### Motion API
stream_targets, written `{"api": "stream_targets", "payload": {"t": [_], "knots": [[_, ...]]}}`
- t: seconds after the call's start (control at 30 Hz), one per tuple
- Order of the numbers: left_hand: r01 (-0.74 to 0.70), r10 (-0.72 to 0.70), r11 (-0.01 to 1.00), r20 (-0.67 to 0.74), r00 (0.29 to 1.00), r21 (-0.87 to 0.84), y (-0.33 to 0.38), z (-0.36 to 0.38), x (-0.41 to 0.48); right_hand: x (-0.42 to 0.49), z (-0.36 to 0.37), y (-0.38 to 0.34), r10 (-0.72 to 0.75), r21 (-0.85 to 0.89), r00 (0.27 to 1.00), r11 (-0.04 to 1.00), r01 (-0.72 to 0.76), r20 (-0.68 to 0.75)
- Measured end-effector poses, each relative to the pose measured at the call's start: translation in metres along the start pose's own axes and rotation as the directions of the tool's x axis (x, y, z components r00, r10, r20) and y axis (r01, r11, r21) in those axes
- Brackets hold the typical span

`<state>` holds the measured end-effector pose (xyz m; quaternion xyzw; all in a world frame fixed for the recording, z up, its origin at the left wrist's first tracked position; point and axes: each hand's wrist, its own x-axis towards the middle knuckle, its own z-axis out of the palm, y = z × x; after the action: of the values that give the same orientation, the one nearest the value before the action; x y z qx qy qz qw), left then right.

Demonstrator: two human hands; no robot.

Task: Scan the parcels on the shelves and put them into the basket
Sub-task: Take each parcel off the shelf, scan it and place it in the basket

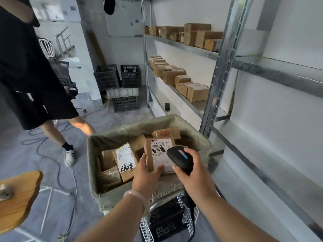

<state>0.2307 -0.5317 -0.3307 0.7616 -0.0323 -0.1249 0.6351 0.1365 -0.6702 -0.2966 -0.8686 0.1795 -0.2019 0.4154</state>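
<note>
A grey floor (108, 119) runs back to white walls, with a dark cable (40, 142) looping across it on the left. A metal shelf rack (220, 67) stands along the right wall. Its upper shelf carries a row of brown cardboard parcels (197, 34) from the far end up to the near post, and the shelf below carries a second row of parcels (174, 75) along its front edge. A small black object (167, 106) sits at the far end of a lower shelf; what it is cannot be told. Black plastic crates (131, 75) are stacked against the far wall. A person in black clothes (26, 75) stands on the left, and a round wooden seat (19, 198) shows at the lower left edge.

The basket (90, 163), lined with a greenish sack, stands in front of the rack and holds several cardboard boxes. One box with handwriting on its label (125, 159) leans near the basket's left wall.

The left hand (146, 177), with a pale bracelet (138, 196) at the wrist, grips a labelled parcel (157, 152) by its lower edge, thumb on the label, and holds it upright over the near right part of the basket. The right hand (194, 173) is curled round the handle of a black scanner (178, 156), whose head lies just beside the parcel's right edge.
</note>
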Motion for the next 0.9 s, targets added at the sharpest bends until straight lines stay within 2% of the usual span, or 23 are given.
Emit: {"api": "stream_targets", "payload": {"t": [0.23,0.4,0.57,0.7,0.9], "knots": [[0.084,-0.069,0.992,-0.149,0.986,0.091,0.004,0.013,0.073,0.097,0.026,0.021,-0.019,0.052,0.987,0.999,0.010,0.158],[0.119,-0.063,0.971,-0.257,0.964,0.209,0.005,0.020,0.102,0.148,0.044,0.035,-0.065,0.076,0.959,0.996,0.045,0.274],[0.161,-0.071,0.944,-0.298,0.952,0.289,0.001,0.030,0.109,0.167,0.050,0.053,-0.126,0.133,0.948,0.987,0.090,0.294],[0.101,0.010,0.911,-0.265,0.964,0.401,0.011,0.040,0.112,0.170,0.041,0.062,-0.172,0.196,0.949,0.973,0.122,0.263],[-0.113,0.186,0.832,-0.081,0.979,0.543,0.031,0.062,0.114,0.156,0.015,0.067,-0.154,0.229,0.977,0.966,0.118,0.148]]}}
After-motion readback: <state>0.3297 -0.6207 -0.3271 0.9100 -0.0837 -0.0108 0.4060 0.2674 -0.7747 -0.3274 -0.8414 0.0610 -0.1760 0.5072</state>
